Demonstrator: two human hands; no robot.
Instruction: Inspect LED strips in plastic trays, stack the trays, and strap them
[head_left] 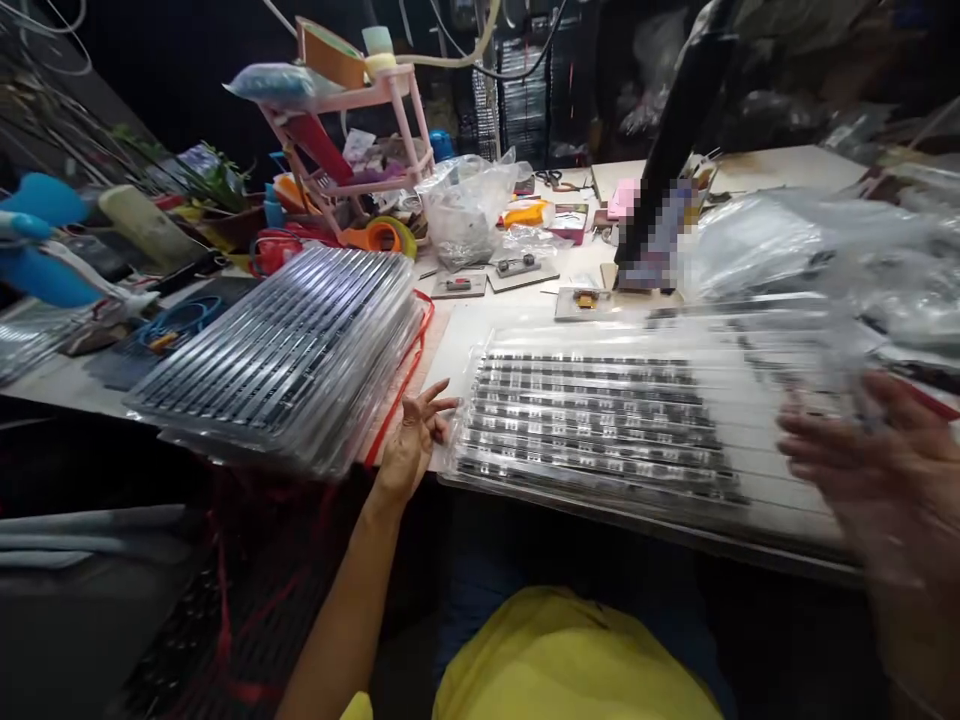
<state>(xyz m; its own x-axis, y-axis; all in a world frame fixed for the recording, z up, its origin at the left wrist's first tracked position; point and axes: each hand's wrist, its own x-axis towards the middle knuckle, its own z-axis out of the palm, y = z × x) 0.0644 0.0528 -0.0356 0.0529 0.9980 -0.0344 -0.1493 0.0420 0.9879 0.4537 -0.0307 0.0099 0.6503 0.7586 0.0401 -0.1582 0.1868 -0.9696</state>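
Observation:
A clear plastic tray (585, 420) with rows of dark, shiny strip-like parts lies in front of me at the table's front edge. At its left edge is my left hand (416, 430), fingers apart and held beside the rim; I cannot tell whether the fingertips touch it. My right hand (877, 450) is smeared by motion near the tray's right end. Blurred clear plastic shows around its fingers, and whether they grip it is unclear. To the left rests a stack of similar clear trays (277, 340), the top one filled with long strips.
A red strap (405, 375) runs beside the stack. Behind stand a pink rack (397, 110), a plastic bag (469, 210) and small parts on flat plates (517, 268). A black post (675, 130) rises at the back; plastic film (787, 240) heaps at right.

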